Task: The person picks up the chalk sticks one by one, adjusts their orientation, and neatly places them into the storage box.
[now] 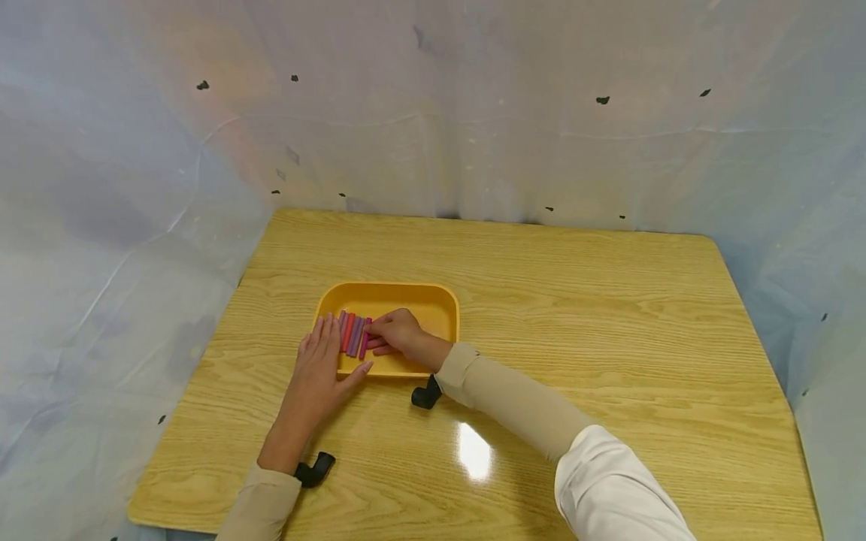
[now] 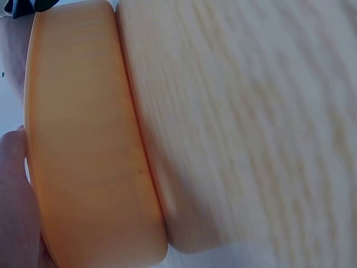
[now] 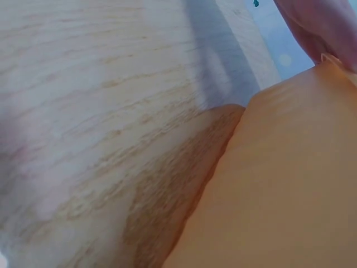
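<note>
A shallow yellow-orange tray holds a row of thin coloured sticks, purple, red and magenta, lying side by side at its left part. My left hand lies over the tray's left edge, fingers straight along the left side of the row, thumb stretched out over the near rim. Over the tray's middle, my right hand pinches a magenta stick at the row's right end; the fingertips partly cover it. Both wrist views show mainly the tray's outer wall, with parts of the hands at the edge.
The tray stands on a wood-grain table with rounded corners. Black wrist-worn pieces jut out below each wrist. Pale plastic sheeting hangs behind and at the sides. A bright reflection shows on the tabletop near the front.
</note>
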Tool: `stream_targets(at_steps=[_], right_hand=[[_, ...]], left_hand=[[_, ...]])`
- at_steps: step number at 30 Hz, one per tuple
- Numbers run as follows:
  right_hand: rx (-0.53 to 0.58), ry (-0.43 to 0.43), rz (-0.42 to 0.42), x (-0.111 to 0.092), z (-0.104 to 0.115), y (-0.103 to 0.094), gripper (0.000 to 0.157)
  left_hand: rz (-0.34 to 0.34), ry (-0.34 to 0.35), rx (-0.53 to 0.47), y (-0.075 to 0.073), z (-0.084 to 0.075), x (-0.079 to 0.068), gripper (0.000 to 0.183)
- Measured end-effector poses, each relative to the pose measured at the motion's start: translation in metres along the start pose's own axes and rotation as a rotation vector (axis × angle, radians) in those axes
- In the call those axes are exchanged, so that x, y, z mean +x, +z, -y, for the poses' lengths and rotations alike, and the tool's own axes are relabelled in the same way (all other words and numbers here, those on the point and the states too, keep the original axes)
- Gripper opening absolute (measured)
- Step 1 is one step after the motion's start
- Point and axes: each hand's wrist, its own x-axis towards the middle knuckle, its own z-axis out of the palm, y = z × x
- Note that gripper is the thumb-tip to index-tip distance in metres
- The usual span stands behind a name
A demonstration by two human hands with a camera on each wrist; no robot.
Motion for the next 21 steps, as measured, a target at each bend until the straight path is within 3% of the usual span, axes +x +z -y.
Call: stream_targets(at_steps=[11, 21], right_hand=[[0.009, -0.008, -0.054, 0.0017, -0.0020, 0.0026, 0.020], [0.031, -0.016, -0.050, 0.0018, -0.0030, 0.0043, 0.020]], left_hand=[[0.002, 0.005, -0.001, 0.0010, 0.0002, 0.0010, 0.094], [-0.011, 0.009, 0.005, 0.0045, 0.0034, 0.0001, 0.094]])
